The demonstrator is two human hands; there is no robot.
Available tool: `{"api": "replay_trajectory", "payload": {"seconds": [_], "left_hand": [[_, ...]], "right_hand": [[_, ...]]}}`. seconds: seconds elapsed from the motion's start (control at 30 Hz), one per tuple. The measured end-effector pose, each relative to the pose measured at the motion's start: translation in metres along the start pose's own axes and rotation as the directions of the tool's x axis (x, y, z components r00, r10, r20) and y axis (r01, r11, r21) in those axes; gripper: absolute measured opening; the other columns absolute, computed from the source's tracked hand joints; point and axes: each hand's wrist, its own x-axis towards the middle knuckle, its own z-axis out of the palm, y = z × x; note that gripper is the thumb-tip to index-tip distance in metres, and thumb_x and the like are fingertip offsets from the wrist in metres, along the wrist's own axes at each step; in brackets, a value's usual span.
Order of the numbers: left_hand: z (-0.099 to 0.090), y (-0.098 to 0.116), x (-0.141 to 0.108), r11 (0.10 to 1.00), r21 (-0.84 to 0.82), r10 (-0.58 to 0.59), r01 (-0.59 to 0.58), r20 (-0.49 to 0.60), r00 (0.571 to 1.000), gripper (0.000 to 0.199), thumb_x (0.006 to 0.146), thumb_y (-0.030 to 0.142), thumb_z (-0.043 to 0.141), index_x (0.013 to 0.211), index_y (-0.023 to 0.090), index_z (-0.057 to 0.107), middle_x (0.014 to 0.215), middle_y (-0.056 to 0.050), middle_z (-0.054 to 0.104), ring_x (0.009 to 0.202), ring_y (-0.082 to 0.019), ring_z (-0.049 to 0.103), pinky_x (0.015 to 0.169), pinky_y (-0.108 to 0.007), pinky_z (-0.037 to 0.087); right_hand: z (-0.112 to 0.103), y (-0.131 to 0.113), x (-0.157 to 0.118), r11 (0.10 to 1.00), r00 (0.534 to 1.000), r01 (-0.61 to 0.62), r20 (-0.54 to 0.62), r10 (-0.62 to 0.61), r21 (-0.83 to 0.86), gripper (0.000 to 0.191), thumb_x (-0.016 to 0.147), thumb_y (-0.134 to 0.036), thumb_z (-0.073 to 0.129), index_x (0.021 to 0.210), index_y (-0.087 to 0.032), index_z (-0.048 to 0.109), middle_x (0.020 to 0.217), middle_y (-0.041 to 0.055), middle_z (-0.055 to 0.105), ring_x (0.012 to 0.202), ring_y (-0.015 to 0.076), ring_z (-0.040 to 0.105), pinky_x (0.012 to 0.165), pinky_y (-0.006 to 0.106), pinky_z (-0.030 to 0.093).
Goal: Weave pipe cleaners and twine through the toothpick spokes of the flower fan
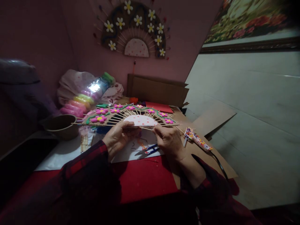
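Clamping the left hand (118, 135) on the fan (132, 120), above and beyond the scissors (152, 150), and pinching seemingly a thin stick (147, 128) in the right hand (170, 141), with pink flowers (115, 110) and dotted centre (144, 120) already in place, apparently nearly finished, with any remaining work impossible to tell.

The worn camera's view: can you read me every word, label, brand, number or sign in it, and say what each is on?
No text can be read for certain.
White paper: small dark marks, too blurred to read.
Clear bag of coloured packs: glare and blur, no label legible.
Held fan-shaped piece: dots and flowers, no lettering visible.
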Motion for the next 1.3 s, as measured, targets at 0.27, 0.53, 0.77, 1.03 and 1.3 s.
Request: {"api": "replay_trajectory", "payload": {"seconds": [0.27, 0.53, 0.77, 1.03, 1.3], "left_hand": [[-0.001, 0.000, 0.001, 1.000, -0.011, 0.008, -0.008, 0.011, 1.000, 0.019, 0.074, 0.002, 0.051, 0.088, 0.009, 0.062, 0.076, -0.012, 0.069, 0.066, -0.018, 0.067, 0.073, -0.032, 0.056], [-0.003, 0.000, 0.003, 1.000, -0.010, 0.001, -0.001, 0.007, 1.000, 0.020, 0.073, 0.002, 0.052, 0.088, 0.009, 0.062, 0.075, -0.011, 0.069, 0.067, -0.019, 0.067, 0.070, -0.032, 0.056], [-0.005, 0.000, 0.005, 1.000, -0.001, 0.005, -0.005, 0.030, 1.000, 0.022, 0.074, 0.003, 0.053, 0.093, 0.010, 0.061, 0.077, -0.010, 0.069, 0.066, -0.019, 0.068, 0.068, -0.031, 0.057], [-0.002, 0.001, 0.002, 1.000, -0.021, 0.011, -0.011, -0.014, 1.000, 0.019, 0.074, 0.005, 0.052, 0.090, 0.010, 0.061, 0.076, -0.011, 0.069, 0.067, -0.020, 0.068, 0.068, -0.032, 0.057], [0.000, 0.002, -0.001, 1.000, -0.005, 0.013, -0.014, -0.020, 1.000, 0.021, 0.078, 0.012, 0.047, 0.093, 0.007, 0.061, 0.076, -0.014, 0.069, 0.064, -0.020, 0.066, 0.065, -0.032, 0.055]], "right_hand": [[-0.002, -0.002, 0.000, 0.992, 0.998, -0.064, -0.010, 0.065, 0.110, 0.022, 0.086, -0.024, 0.050, 0.066, -0.019, 0.059, 0.051, -0.0018, 0.057, 0.046, 0.0105, 0.046, 0.051, 0.023, 0.025], [0.001, 0.000, 0.001, 0.988, 0.990, -0.130, 0.058, 0.125, 0.088, 0.024, 0.087, -0.025, 0.045, 0.067, -0.020, 0.059, 0.050, -0.0011, 0.057, 0.047, 0.0124, 0.050, 0.050, 0.024, 0.025], [0.000, 0.001, -0.002, 0.921, 0.973, -0.216, -0.002, 0.229, 0.324, 0.021, 0.090, -0.026, 0.043, 0.074, -0.021, 0.056, 0.051, -0.0029, 0.051, 0.048, 0.0121, 0.048, 0.051, 0.024, 0.031], [-0.004, -0.008, 0.000, 0.717, 0.835, -0.069, -0.353, 0.422, 0.693, 0.015, 0.091, -0.029, 0.048, 0.078, -0.024, 0.054, 0.078, 0.0021, 0.053, 0.077, 0.0168, 0.055, 0.070, 0.032, 0.048], [0.011, -0.025, -0.003, 0.605, 0.955, -0.104, -0.091, 0.283, 0.789, 0.007, 0.087, -0.028, 0.055, 0.086, -0.021, 0.055, 0.078, 0.0013, 0.061, 0.070, 0.0138, 0.060, 0.066, 0.028, 0.049]]}}
